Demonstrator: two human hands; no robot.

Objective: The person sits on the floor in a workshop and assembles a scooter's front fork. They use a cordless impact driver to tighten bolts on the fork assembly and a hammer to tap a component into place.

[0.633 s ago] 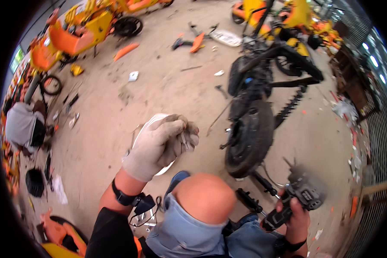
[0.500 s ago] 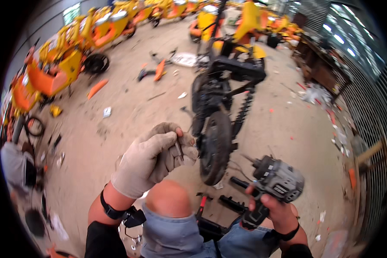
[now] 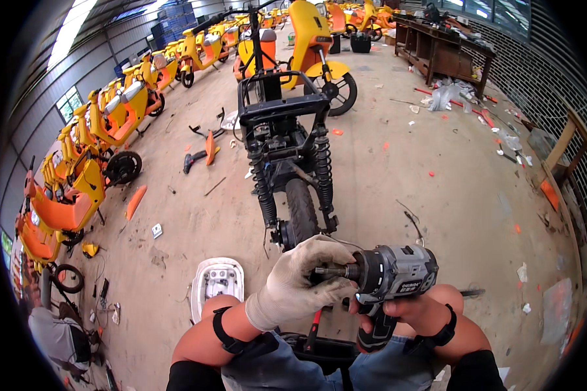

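A grey and black cordless drill (image 3: 401, 268) points left above my lap. My bare right hand (image 3: 416, 313) is wrapped round its grip. The gloved left hand (image 3: 301, 270) is at the drill's front end, with thumb and fingers closed about a short metal bit (image 3: 332, 270) at the chuck. Whether the bit is seated in the chuck cannot be made out. Just beyond my hands stands a stripped black scooter frame (image 3: 284, 107) with two coil shocks and a rear wheel (image 3: 301, 207); the left hand overlaps the wheel's lower part.
A white plastic part (image 3: 199, 293) lies left of my knees, and a red-handled tool (image 3: 316, 326) shows between my legs. Yellow scooters (image 3: 120, 117) line the left side. A workbench (image 3: 437, 55) stands at the far right, with litter on the floor. A person (image 3: 55, 335) is at lower left.
My left hand has moved right with the bit to the drill's front. The drill has come left and turned level. My view has shifted, showing more of the scooter frame and hall.
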